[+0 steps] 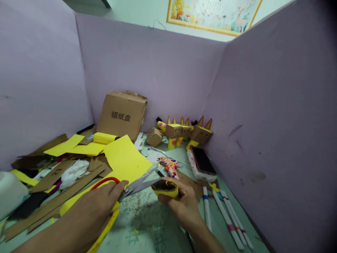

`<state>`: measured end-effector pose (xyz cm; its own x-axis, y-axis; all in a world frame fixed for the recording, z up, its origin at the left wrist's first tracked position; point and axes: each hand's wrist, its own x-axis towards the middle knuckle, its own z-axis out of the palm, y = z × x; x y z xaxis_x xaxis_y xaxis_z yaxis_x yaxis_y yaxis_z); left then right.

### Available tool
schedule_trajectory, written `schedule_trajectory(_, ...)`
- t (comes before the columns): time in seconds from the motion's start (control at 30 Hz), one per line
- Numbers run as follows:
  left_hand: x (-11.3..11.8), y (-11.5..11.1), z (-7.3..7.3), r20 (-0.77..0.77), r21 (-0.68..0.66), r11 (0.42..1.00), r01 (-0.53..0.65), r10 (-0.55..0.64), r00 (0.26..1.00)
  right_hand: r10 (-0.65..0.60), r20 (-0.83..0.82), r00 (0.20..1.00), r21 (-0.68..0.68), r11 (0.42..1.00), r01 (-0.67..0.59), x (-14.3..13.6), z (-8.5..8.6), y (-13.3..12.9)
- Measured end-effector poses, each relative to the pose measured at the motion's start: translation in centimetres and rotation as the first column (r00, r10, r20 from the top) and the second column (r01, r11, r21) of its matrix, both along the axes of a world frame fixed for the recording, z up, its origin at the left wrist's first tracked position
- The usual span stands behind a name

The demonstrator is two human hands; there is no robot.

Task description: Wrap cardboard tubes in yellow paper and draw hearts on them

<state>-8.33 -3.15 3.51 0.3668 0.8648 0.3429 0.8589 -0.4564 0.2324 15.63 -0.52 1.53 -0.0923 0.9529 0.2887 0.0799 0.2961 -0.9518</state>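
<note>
My left hand [97, 207] grips a pair of scissors [138, 185] with red and yellow handles, its blades parted. One blade tip reaches the rim of a short cardboard tube [166, 192] wrapped in yellow paper. Fingers and thumb of my right hand [185, 203] pinch this tube, its hollow end facing me and squashed into an oval. Just beyond the tube lies a small patterned paper piece [170, 165] in red, white and yellow. A large yellow paper sheet [126, 154] spreads behind the scissors.
Cardboard animal figures [184, 131] stand at the back beside a small plain box [154, 137]. A brown carton [122, 114] leans on the rear partition. Cardboard strips [65, 196] and scraps crowd the left. A phone [203, 160] and white marker pens [228, 219] lie right.
</note>
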Motion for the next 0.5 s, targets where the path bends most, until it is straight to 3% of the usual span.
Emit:
schedule_trajectory(0.1,1.5,-0.7,1.5,0.297,-0.164,0.986,0.007,0.042,0.954,-0.123,0.06,0.991,0.15,0.982,0.113,-0.4,-0.5,-0.3)
schedule_trajectory(0.17,3.5,-1.1,2.2,0.505,-0.3,0.953,0.039,0.124,0.855,-0.239,0.081,0.968,0.253,0.944,0.212,-0.8,-1.0,-0.6)
schedule_trajectory(0.23,5.9,-1.2,2.5,0.662,-0.37,0.918,0.146,0.15,0.734,-0.289,0.094,0.953,0.331,0.912,0.243,-1.2,-1.5,-0.9)
schedule_trajectory(0.3,8.0,-0.8,2.5,0.737,-0.363,0.902,0.234,0.125,0.664,-0.272,0.104,0.957,0.394,0.894,0.212,-1.4,-2.1,-1.2)
schedule_trajectory(0.37,9.3,0.0,2.4,0.76,-0.335,0.911,0.239,0.111,0.64,-0.238,0.128,0.963,0.435,0.886,0.162,-1.4,-2.5,-1.4)
schedule_trajectory(0.5,9.2,1.8,1.9,0.794,-0.289,0.927,0.241,0.09,0.602,-0.116,0.205,0.972,0.406,0.913,0.023,-1.0,-2.7,-1.6)
